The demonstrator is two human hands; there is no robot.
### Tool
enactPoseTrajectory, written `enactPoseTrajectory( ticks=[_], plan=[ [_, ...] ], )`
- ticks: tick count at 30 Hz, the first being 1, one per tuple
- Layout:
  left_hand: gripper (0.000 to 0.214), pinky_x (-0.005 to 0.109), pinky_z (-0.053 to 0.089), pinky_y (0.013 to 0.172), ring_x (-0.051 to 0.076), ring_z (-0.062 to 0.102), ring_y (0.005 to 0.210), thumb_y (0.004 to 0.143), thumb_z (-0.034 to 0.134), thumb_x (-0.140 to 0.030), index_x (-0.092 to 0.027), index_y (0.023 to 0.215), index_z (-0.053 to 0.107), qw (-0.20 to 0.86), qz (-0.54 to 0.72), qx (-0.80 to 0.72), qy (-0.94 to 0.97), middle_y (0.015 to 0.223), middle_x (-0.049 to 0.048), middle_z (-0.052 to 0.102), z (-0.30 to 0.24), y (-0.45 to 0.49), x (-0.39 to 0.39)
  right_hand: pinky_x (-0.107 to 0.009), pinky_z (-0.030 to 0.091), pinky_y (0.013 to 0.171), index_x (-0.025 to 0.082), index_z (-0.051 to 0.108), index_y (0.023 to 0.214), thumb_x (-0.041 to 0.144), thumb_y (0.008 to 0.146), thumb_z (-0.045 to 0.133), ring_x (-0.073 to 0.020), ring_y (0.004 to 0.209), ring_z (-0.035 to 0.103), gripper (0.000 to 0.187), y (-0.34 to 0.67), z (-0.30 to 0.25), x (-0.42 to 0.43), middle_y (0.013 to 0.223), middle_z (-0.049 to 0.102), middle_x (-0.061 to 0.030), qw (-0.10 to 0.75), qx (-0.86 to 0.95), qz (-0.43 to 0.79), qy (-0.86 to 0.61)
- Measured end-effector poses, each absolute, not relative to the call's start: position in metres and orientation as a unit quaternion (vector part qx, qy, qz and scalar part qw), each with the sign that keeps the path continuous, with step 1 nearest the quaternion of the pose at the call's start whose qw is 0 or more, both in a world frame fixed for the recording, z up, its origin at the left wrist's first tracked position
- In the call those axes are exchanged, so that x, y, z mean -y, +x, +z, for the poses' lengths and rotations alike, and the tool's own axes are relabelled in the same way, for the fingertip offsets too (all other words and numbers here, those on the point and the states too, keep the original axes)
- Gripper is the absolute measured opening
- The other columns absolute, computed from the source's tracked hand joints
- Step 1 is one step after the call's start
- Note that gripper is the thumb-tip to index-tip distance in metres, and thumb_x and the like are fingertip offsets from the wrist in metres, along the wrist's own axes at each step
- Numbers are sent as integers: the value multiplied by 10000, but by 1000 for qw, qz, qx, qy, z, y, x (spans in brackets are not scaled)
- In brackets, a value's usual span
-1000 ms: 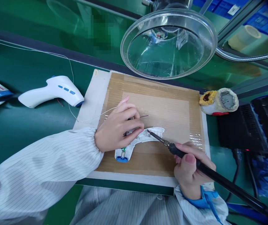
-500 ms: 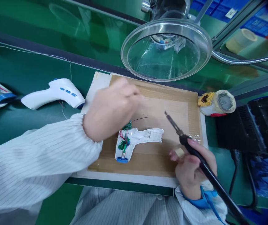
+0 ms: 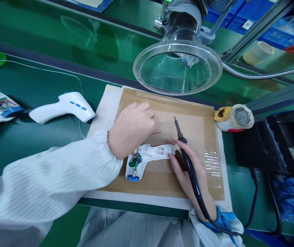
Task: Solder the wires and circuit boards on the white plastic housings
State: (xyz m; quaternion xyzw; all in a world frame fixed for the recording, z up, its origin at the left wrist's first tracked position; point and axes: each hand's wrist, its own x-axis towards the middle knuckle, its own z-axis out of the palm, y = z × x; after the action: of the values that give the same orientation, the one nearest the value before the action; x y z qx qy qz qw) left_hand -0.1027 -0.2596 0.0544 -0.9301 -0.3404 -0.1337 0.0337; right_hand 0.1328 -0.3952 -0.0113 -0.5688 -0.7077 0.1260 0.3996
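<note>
Cardboard sheet (image 3: 197, 118) tan, on a green bench (image 3: 34, 75). On the sheet: plastic casing (image 3: 157, 150) white, blue end (image 3: 133, 178); circuit board (image 3: 134, 162) green; soldering iron (image 3: 191, 171) black. Left of the sheet: gun (image 3: 59, 112) white, blue buttons (image 3: 78, 106). Sleeve (image 3: 46, 175) across the sheet's edge: white, thin grey stripes.

A soldering iron (image 3: 194, 185) is gripped in the right hand (image 3: 185, 169), its tip raised, and the fingers (image 3: 172, 155) are placed at the end of a white plastic housing (image 3: 157, 150) carrying wired green circuit boards (image 3: 135, 160). The left hand (image 3: 131, 130) is held over a cardboard pad (image 3: 200, 120).
</note>
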Motion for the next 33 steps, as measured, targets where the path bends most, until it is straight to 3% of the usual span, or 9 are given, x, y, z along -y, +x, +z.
enactPoseTrajectory(
  ticks=[2, 5, 11, 14, 18, 22, 25, 30, 33],
  plan=[
    [273, 409, 569, 758, 305, 730, 956, 1074, 555, -87, -146, 977, 803, 62, -154, 376, -911, 938, 134, 788, 53, -102, 255, -359, 751, 982, 316, 653, 1525, 193, 1068, 739, -240, 1198, 871, 481, 133, -12, 395, 1365, 862, -50, 397, 707, 126, -571],
    [264, 347, 585, 768, 241, 746, 904, 1093, 565, -119, -191, 1069, 818, -1, -185, 382, -906, 990, 87, 803, 56, -104, 259, -352, 751, 985, 308, 652, 1523, 173, 1065, 733, -236, 1180, 877, 483, 132, -10, 394, 1353, 867, -55, 397, 715, 124, -561],
    [227, 304, 534, 642, 230, 769, 736, 1053, 652, -112, -164, 902, 813, -100, -56, 378, -919, 853, 67, 811, 61, -93, 280, -358, 757, 964, 300, 652, 1513, 203, 1079, 717, -242, 1163, 882, 450, 132, -7, 390, 1320, 876, -60, 387, 723, 121, -559],
    [246, 293, 564, 712, 202, 794, 804, 1077, 620, -117, -182, 987, 840, -175, -129, 346, -913, 931, 42, 855, 65, -93, 274, -365, 762, 963, 297, 659, 1499, 217, 1083, 722, -236, 1135, 888, 429, 132, -8, 390, 1312, 878, -60, 387, 725, 116, -558],
    [274, 271, 584, 739, 154, 771, 743, 1137, 586, -181, -196, 1003, 825, -272, -241, 295, -884, 900, -1, 844, 67, -105, 273, -350, 759, 958, 294, 673, 1480, 211, 1078, 739, -229, 1134, 887, 415, 132, -9, 389, 1306, 879, -62, 390, 729, 106, -553],
    [317, 303, 586, 763, 189, 780, 853, 1163, 501, -138, -158, 1076, 806, -137, -255, 283, -914, 1023, 73, 830, 46, -113, 293, -335, 748, 970, 288, 682, 1470, 213, 1083, 737, -215, 1106, 888, 398, 132, -8, 389, 1303, 878, -58, 388, 724, 113, -559],
    [334, 357, 571, 798, 215, 739, 876, 1158, 479, -103, -152, 1023, 782, -54, -281, 253, -924, 1009, 94, 803, 24, -112, 308, -333, 754, 926, 294, 685, 1474, 234, 1091, 729, -210, 1053, 892, 390, 132, -8, 389, 1271, 883, -53, 390, 721, 115, -562],
    [219, 529, 544, 1071, 326, 666, 1266, 1092, 622, -166, -199, 950, 784, -158, -322, 314, -879, 1334, 153, 731, 11, -108, 314, -335, 738, 1001, 305, 677, 1487, 190, 1077, 742, -216, 1179, 874, 431, 131, -9, 390, 1334, 869, -55, 389, 722, 121, -560],
    [202, 522, 546, 1130, 312, 650, 1317, 1086, 609, -140, -185, 961, 760, -223, -328, 319, -861, 1397, 168, 686, 11, -106, 313, -346, 735, 992, 296, 725, 1433, 213, 1091, 735, -222, 1132, 884, 351, 133, -7, 397, 1245, 892, -45, 428, 693, 97, -571]
  ],
)
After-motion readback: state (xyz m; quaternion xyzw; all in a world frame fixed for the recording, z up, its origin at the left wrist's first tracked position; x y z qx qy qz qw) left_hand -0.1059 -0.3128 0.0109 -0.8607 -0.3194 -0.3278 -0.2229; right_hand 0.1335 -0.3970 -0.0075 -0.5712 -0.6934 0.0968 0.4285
